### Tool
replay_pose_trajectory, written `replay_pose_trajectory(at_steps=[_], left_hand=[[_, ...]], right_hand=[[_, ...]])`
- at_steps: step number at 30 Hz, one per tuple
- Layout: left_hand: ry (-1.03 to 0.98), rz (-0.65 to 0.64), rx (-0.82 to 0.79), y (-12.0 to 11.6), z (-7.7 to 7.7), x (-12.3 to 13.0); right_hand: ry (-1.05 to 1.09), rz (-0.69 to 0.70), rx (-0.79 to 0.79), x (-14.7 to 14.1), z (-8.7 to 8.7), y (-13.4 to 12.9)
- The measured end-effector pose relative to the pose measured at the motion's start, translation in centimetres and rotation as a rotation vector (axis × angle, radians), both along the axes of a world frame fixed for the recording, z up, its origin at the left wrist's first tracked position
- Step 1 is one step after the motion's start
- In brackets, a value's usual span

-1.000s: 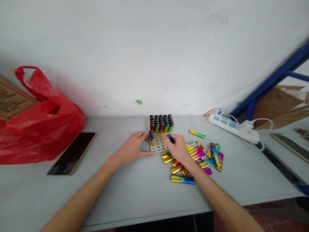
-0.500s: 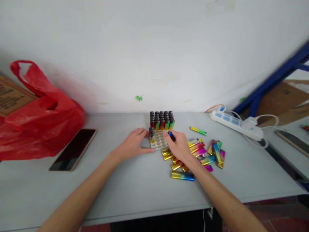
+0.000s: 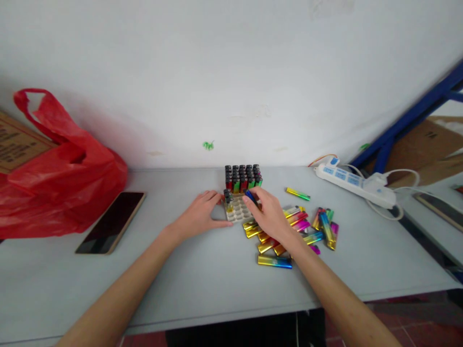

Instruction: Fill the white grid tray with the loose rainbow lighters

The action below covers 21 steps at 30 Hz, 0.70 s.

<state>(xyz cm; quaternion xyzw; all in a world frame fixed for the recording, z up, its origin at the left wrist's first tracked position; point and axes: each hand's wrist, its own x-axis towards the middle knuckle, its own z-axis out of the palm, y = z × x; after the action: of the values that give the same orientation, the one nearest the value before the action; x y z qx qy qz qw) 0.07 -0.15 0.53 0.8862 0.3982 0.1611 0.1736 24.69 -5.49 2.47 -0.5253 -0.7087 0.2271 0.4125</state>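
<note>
A pale tray (image 3: 238, 210) with rows of round pockets sits on the table, several black-topped lighters (image 3: 228, 200) upright along its left side. Behind them stands a tight block of black-topped lighters (image 3: 244, 179) with red, green and yellow bodies. My left hand (image 3: 202, 212) rests at the tray's left edge, thumb and fingers spread apart, holding nothing. Over the right part of the tray, my right hand (image 3: 265, 209) is closed on a dark blue lighter (image 3: 251, 196), mostly covered by the fingers. Shiny multicoloured lighters (image 3: 267, 246) lie heaped under and beside the right forearm.
A red plastic bag (image 3: 68, 188) and a phone (image 3: 111, 223) are at the left. A single yellow-green lighter (image 3: 298, 193) lies apart behind the heap. To the right, a white power strip (image 3: 356, 184) with cables lies near the wall and a blue metal frame (image 3: 383, 154).
My right hand has shifted slightly, and the blue lighter in it is now tilted further to the left over the tray. My left hand stays at the tray's edge.
</note>
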Motion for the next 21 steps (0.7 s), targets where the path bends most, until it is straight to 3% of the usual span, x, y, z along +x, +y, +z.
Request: replay_pose_trajectory(at_steps=[3, 10, 21], left_hand=[[-0.002, -0.005, 0.0, 0.0, 0.1, 0.0], [-0.005, -0.011, 0.013, -0.1, -0.1, 0.0], [0.003, -0.021, 0.045, -0.2, -0.2, 0.0]], right_hand=[[-0.025, 0.04, 0.052, 0.0, 0.0, 0.1], [-0.056, 0.11, -0.123, -0.3, -0.2, -0.2], [-0.184, 0.195, 0.078, -0.6, -1.9, 0.4]])
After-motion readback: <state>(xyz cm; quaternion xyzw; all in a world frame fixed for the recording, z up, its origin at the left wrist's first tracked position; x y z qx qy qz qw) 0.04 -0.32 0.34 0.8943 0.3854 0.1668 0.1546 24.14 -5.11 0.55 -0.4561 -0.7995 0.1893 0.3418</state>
